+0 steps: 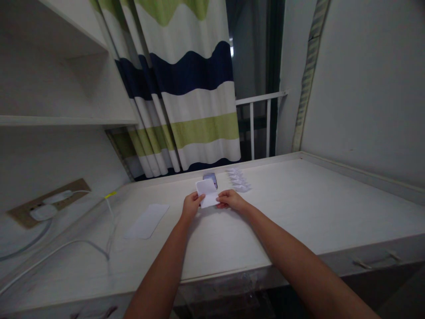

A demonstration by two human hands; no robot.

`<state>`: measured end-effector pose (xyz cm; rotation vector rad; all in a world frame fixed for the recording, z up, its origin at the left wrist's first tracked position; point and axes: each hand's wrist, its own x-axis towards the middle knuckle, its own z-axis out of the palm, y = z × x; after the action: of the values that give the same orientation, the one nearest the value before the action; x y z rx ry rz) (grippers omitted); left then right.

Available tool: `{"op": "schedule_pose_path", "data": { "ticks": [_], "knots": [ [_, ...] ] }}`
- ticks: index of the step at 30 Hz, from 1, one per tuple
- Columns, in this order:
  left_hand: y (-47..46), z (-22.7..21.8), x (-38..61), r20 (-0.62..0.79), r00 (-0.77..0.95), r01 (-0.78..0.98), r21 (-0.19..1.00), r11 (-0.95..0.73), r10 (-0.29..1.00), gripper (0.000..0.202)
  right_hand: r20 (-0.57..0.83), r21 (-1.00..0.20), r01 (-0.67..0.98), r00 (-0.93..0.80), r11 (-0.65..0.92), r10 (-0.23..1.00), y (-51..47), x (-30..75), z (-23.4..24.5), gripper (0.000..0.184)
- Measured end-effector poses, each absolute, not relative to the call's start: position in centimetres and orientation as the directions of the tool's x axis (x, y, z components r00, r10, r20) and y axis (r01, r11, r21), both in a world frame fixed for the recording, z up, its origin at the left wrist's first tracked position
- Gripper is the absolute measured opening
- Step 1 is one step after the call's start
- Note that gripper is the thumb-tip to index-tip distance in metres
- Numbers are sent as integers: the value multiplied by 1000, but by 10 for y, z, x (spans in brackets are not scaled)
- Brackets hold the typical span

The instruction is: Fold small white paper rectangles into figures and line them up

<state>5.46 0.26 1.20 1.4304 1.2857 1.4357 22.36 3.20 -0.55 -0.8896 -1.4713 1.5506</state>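
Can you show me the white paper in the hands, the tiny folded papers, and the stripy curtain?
White folded paper (208,193): head view, on its middle.
Row of small folded white paper pieces (238,179): head view, on the middle of the row.
Navy, green and white striped cloth curtain (191,73): head view, on a navy stripe.

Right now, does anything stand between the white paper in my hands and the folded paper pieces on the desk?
Nothing visible stands between the white paper and the folded paper pieces. A small bluish object sits just behind the paper, left of that path.
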Motion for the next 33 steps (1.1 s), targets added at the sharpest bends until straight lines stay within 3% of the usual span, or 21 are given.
{"op": "schedule_pose_path", "data": {
  "ticks": [14, 33],
  "knots": [
    [2, 13, 53, 277, -148, 137, 956, -258, 949, 45, 69, -988, -157, -438, -1, 896, 33, 223, -6, 18],
    [4, 8, 56, 177, 34, 122, 976, -180, 984, 46, 166, -955, -283, -278, 85, 946, 38, 223, -1, 27]
  ]
}}
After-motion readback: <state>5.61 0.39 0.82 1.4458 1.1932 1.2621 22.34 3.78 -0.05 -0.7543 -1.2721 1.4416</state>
